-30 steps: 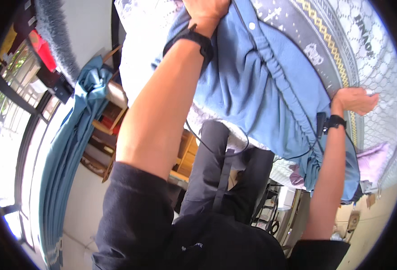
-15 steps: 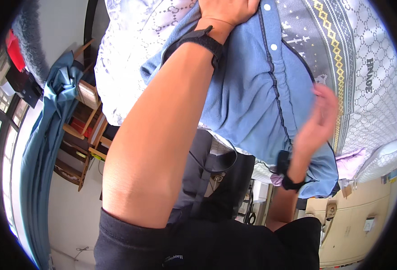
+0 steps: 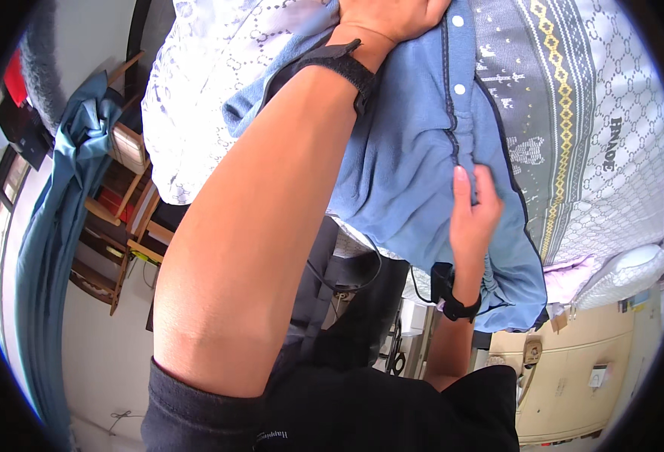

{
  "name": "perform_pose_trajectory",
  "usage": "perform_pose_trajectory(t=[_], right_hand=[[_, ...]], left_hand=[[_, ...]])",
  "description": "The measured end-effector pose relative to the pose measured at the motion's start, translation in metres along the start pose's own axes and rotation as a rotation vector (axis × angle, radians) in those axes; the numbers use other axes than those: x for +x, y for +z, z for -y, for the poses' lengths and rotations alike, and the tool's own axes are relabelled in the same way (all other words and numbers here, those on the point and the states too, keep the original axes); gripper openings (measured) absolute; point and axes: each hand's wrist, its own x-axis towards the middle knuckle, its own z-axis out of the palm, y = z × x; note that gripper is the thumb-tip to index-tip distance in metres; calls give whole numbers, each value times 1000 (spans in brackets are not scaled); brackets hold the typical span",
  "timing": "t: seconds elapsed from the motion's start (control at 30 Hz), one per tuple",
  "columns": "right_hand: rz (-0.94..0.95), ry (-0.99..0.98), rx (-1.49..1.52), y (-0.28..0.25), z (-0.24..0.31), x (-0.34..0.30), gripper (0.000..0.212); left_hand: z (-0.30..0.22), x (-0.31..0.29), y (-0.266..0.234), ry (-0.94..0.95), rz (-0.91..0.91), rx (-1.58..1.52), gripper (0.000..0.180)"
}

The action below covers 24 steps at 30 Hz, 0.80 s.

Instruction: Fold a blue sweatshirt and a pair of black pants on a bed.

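Observation:
A blue soft-cloth garment (image 3: 392, 166) with dark piping and white round buttons lies spread and wrinkled on the bed. My left hand (image 3: 396, 16) rests on its upper part, beside the buttoned edge. The top of the picture cuts off this hand's fingers, so what they hold is hidden. My right hand (image 3: 476, 215) is over the lower part of the garment, its thumb tip by the dark piped edge. Thumb and forefinger stand a little apart, with nothing visible between them. A black strap goes round each wrist.
Patterned grey and white bedding (image 3: 573, 151) with a yellow stripe lies under and right of the garment. A pink cloth (image 3: 569, 273) is at the right. Wooden chairs (image 3: 121, 218) and a blue-green curtain (image 3: 49, 248) are at the left. A dark cable loop (image 3: 362, 282) hangs below the bed edge.
My right hand has moved left and slightly down, from the garment's right border to the dark piped edge. My left hand stays on the garment. The view has shifted slightly.

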Motion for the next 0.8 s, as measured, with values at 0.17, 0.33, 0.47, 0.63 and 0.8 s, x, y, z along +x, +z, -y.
perform_pose_trajectory(t=[0.17,0.33,0.47,0.63,0.8], right_hand=[[-311,-81,-172,-37,7,15,17],[-320,-126,-145,-36,-11,40,17],[-316,-222,-210,-33,-13,39,25],[-316,-372,-94,-37,27,41,33],[-207,-509,-289,-16,62,58,30]], left_hand=[[6,-1,0,-9,-44,-23,19],[2,0,3,4,-40,-21,20],[2,1,2,13,-43,-6,20],[2,-1,3,9,-39,-34,20],[3,0,1,14,-40,-26,20]])
